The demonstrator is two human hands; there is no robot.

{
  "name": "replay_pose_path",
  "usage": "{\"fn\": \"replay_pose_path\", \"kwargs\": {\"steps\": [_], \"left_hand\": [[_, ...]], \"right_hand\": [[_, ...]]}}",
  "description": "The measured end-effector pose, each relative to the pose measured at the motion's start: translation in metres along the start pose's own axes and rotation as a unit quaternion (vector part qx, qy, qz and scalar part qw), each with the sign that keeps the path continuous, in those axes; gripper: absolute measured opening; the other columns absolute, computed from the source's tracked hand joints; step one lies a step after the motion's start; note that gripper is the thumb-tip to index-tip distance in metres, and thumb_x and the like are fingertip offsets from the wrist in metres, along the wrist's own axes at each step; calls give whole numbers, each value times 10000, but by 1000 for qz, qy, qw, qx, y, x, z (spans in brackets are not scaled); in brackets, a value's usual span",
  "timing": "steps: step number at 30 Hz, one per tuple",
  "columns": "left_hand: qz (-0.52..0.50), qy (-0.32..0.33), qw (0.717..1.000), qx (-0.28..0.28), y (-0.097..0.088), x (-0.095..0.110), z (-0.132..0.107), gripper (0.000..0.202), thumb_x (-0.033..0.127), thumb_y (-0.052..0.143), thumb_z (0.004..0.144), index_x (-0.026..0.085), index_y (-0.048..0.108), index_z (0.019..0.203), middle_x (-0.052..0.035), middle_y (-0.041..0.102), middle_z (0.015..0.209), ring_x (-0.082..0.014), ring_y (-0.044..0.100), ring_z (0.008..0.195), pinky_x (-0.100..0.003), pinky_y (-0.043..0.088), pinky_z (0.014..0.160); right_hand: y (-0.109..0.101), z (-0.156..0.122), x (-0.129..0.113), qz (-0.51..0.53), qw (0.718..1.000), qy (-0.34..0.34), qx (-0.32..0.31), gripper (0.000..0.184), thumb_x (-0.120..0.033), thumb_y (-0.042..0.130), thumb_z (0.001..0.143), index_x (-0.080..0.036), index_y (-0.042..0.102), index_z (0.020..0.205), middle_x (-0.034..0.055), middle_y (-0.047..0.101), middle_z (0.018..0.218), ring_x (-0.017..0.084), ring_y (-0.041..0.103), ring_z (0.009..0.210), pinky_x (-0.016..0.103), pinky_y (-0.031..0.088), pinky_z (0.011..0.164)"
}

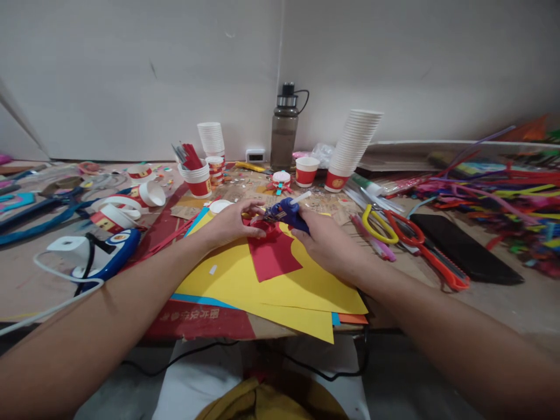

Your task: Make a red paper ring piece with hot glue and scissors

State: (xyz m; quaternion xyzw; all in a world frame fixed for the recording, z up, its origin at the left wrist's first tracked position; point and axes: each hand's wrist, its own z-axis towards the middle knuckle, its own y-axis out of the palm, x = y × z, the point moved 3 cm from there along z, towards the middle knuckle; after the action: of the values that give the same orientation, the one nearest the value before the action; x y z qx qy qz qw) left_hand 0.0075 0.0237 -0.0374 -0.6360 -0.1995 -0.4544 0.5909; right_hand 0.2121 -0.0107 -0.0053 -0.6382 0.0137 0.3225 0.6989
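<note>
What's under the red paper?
Yellow paper shows along the red paper's lower edges. Farther down the pile, bits of blue paper and orange paper poke out. I can't see directly beneath the red paper, because it covers that spot.

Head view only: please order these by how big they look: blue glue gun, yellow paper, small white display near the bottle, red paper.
Largest to smallest:
1. Yellow paper
2. Red paper
3. Blue glue gun, partly covered by the right hand
4. White display, which sits farther back
</note>
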Motion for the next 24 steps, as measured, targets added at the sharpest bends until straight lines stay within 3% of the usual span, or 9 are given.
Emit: {"fn": "replay_pose_path", "kwargs": {"steps": [9, 12, 17, 21, 24], "left_hand": [[1, -7, 1000, 0, 0, 1, -1, 733, 298, 796, 636, 200, 503, 1301, -90, 665, 1189, -229, 616, 1093, -389, 463, 972], [-10, -8, 1000, -4, 0, -1, 0, 747, 325, 798, 633, 201, 497, 1305, -91, 653, 1208, -224, 617, 1097, -384, 467, 973], [15, -6, 1000, 4, -2, -2, 0, 769, 393, 810, 608, 208, 518, 1294, -96, 621, 1267, -233, 597, 1134, -380, 448, 1002], [7, -9, 1000, 6, -1, -3, 0, 739, 404, 794, 624, 214, 533, 1288, -93, 616, 1278, -236, 592, 1135, -370, 461, 972], [-16, -10, 1000, 21, -5, -4, 2, 602, 445, 704, 723, 195, 565, 1252, -104, 618, 1276, -224, 594, 1121, -358, 465, 938]], "right_hand": [[-13, -3, -1, -3, 1000, 2, 3, 322, -256, 514, 895, -166, 557, 1202, 138, 675, 1106, 271, 622, 969, 332, 462, 781], [-15, 0, 4, 26, 1000, 2, 9, 285, -262, 535, 886, -150, 580, 1144, 130, 678, 1094, 260, 615, 948, 343, 466, 787], [-19, 4, 11, 105, 994, -3, 13, 381, -216, 561, 861, -156, 543, 1237, 101, 645, 1188, 235, 592, 1019, 351, 454, 857], [-19, 8, 21, 131, 991, 20, 5, 396, -255, 595, 832, -153, 570, 1215, 93, 666, 1104, 217, 603, 884, 315, 467, 718], [-20, 10, 27, 174, 984, 36, 17, 377, -272, 615, 804, -161, 588, 1163, 66, 675, 975, 173, 580, 742, 272, 446, 607]]}}
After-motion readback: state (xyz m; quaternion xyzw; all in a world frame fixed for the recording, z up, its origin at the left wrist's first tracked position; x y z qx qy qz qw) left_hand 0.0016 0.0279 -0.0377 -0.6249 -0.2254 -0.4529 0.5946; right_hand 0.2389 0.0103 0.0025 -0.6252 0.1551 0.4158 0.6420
